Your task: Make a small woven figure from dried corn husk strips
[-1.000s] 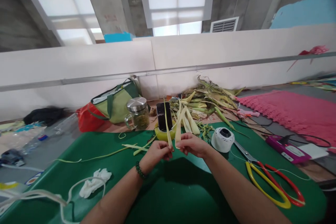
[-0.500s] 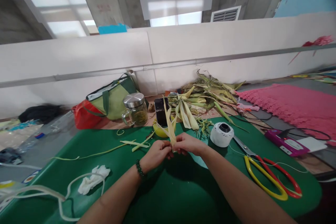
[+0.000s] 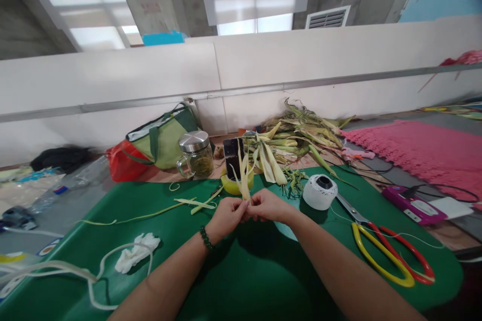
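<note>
Pale corn husk strips (image 3: 244, 183) stand up from between my two hands, fanned at the top and pinched at the base. My left hand (image 3: 228, 215), with a dark green bead bracelet at the wrist, grips them from the left. Fingertips of my right hand (image 3: 268, 205) close on the same base from the right. Directly behind the strips are a yellow round object (image 3: 230, 186) and a black phone-like device (image 3: 230, 153). A larger bunch of husk (image 3: 274, 165) lies just beyond my right hand.
A spool of white thread (image 3: 320, 193) and large red-and-yellow-handled scissors (image 3: 380, 246) lie right on the green mat (image 3: 241, 281). A lidded glass mug (image 3: 196, 155) stands at the back left. Crumpled tissue (image 3: 137, 253) and a white cable (image 3: 90, 278) lie left; a husk pile (image 3: 301, 128) is behind.
The husk strips have spread at the top, with a separate thin strip now leaning left. Both hands still pinch the base; the whole view has shifted slightly.
</note>
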Action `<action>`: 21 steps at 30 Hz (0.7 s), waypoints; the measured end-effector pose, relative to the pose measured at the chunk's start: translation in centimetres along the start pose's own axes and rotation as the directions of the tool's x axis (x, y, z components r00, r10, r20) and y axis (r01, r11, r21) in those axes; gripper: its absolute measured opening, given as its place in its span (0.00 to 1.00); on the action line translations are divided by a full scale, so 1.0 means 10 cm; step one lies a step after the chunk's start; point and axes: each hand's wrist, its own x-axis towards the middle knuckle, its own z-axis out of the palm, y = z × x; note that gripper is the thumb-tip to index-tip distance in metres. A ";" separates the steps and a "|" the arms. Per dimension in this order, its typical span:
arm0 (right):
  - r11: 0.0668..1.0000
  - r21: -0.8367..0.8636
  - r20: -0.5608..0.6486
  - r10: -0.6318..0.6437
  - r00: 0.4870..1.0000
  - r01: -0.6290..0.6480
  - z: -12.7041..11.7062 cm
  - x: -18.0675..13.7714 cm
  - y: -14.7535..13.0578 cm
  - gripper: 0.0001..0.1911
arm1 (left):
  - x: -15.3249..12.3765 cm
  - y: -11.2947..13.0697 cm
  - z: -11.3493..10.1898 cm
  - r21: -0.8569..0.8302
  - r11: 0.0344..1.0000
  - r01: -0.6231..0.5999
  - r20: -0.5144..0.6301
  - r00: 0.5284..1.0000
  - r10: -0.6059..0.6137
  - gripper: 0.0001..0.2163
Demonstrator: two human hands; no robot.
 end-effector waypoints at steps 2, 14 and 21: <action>1.000 -0.011 -0.033 -0.012 0.999 0.012 0.01 0.01 0.01 0.11 | 0.00 0.00 0.00 0.024 0.999 -0.025 -0.046 0.999 0.026 0.22; 0.940 0.323 -0.061 -0.100 0.993 0.114 -0.05 -0.02 -0.02 0.15 | -0.01 0.11 -0.17 -0.343 0.933 0.111 0.067 0.993 -0.093 0.20; 0.882 0.470 -0.016 -0.039 0.999 0.042 -0.11 0.02 0.02 0.17 | -0.02 0.13 -0.23 -0.433 0.884 0.176 0.126 0.983 -0.133 0.20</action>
